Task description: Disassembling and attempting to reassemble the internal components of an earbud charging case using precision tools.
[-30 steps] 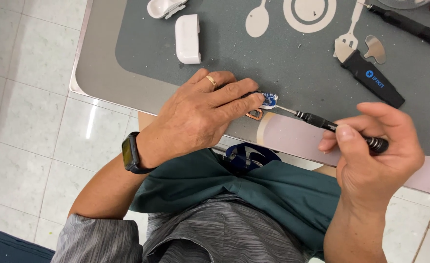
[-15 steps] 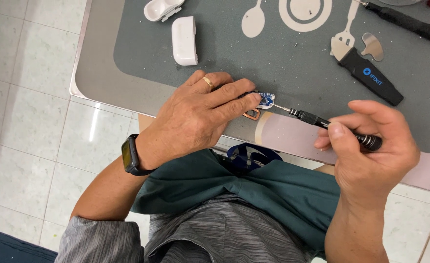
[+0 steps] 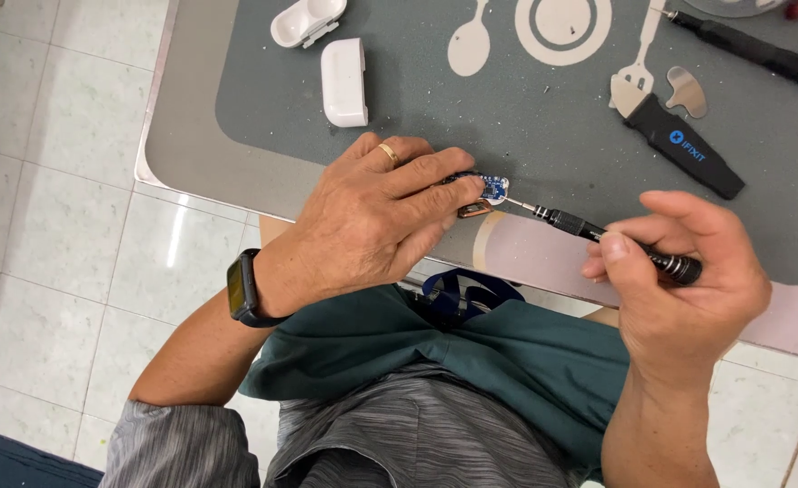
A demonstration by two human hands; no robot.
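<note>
My left hand (image 3: 372, 221) pinches a small blue circuit board (image 3: 487, 188) against the grey work mat (image 3: 552, 136), a gold ring on one finger and a dark watch on the wrist. A coppery loop (image 3: 474, 210) sticks out beside the board. My right hand (image 3: 688, 289) grips a slim black precision screwdriver (image 3: 597, 232), whose thin metal tip touches the board's right edge.
On the mat lie a white earbud case shell (image 3: 345, 81), an open white case part (image 3: 304, 20), a black-handled flat opening tool (image 3: 679, 140), a small metal pick (image 3: 688, 90) and another black screwdriver (image 3: 742, 45). The table edge (image 3: 159, 136) runs on the left, tiled floor beyond.
Both hands have stayed on the board and screwdriver; my right hand's fingers have shifted slightly on the handle. The view has drifted a little.
</note>
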